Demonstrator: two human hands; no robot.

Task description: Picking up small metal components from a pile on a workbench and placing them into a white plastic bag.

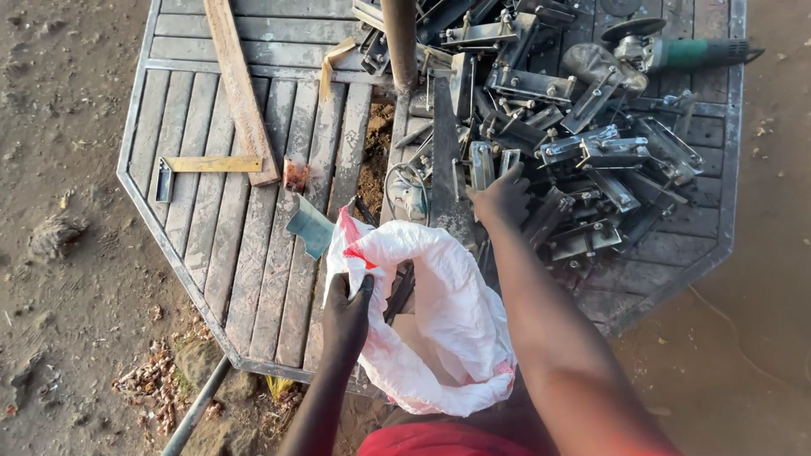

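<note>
Octagonal slatted metal table (211, 245) on bare dirt, head view. One white sack (439, 329) at the near edge; my left hand (346, 308) grips its rim. One heap of metal brackets (574, 143), too many to count; my right hand (504, 198) rests on it, grasp unclear. One green grinder (676, 52), one plank (241, 89), one square (203, 165).

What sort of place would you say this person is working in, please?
Probably an outdoor metalworking yard. A slatted metal table stands on bare dirt ground, heaped with a pile of metal brackets, and an angle grinder lies at its far edge.
</note>
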